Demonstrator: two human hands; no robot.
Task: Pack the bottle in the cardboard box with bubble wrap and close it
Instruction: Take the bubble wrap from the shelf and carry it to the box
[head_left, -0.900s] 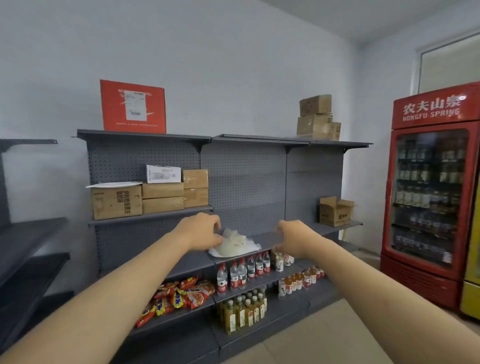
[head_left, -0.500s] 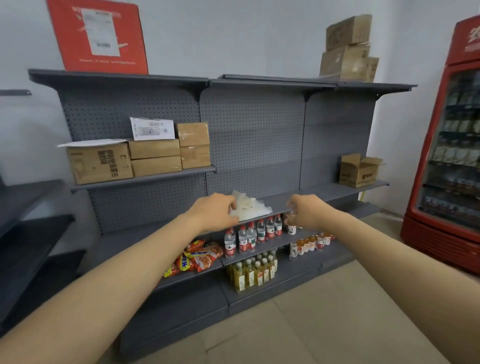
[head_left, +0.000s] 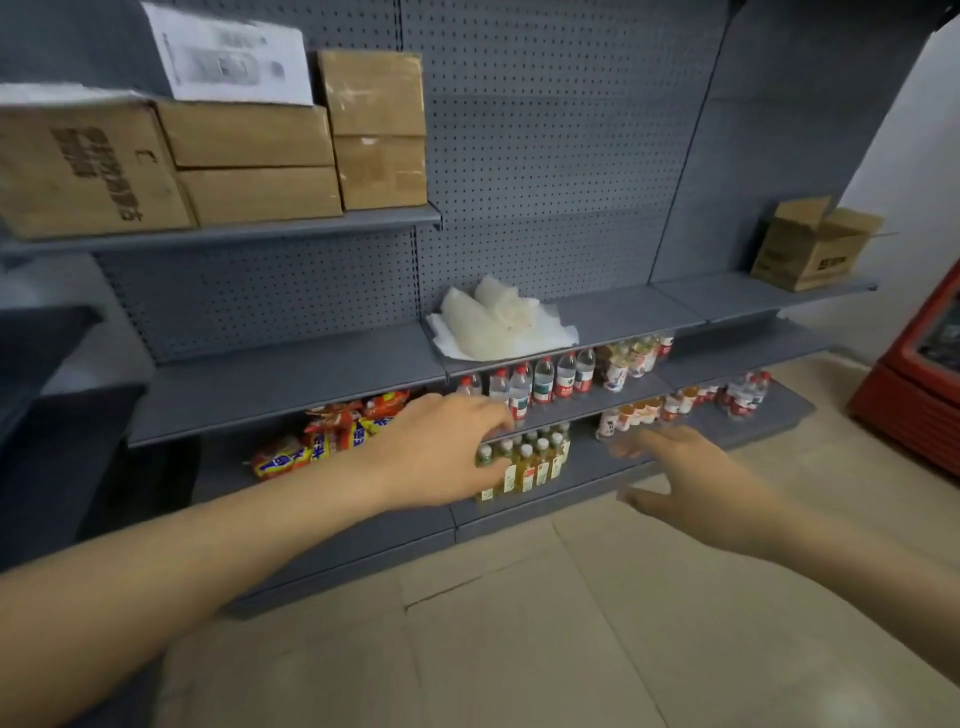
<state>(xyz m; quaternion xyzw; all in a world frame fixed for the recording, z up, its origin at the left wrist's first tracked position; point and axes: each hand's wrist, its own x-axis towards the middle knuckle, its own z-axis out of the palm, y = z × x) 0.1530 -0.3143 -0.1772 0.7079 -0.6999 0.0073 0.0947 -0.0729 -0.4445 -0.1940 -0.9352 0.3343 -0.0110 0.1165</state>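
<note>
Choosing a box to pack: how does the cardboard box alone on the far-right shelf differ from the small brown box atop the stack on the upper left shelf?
The far-right cardboard box has open flaps; the small brown box is closed. The first stands alone, the second is stacked. Both are plain brown cardboard.

Grey shelf (head_left: 291, 374) carried bubble wrap (head_left: 493, 325); cardboard boxes (head_left: 249, 161) sat above it, water bottles (head_left: 540, 382) directly below.

Single head-worn view, wide-angle, aimed fwd and down. Faces grey shelving (head_left: 291, 374) square-on, fairly near, floor filling lower frame. Left hand (head_left: 441, 452) and right hand (head_left: 696, 483) reach in from bottom edge, approx. centre. Bubble wrap (head_left: 493, 327) just above hands. No 2nd view to compare.
</note>
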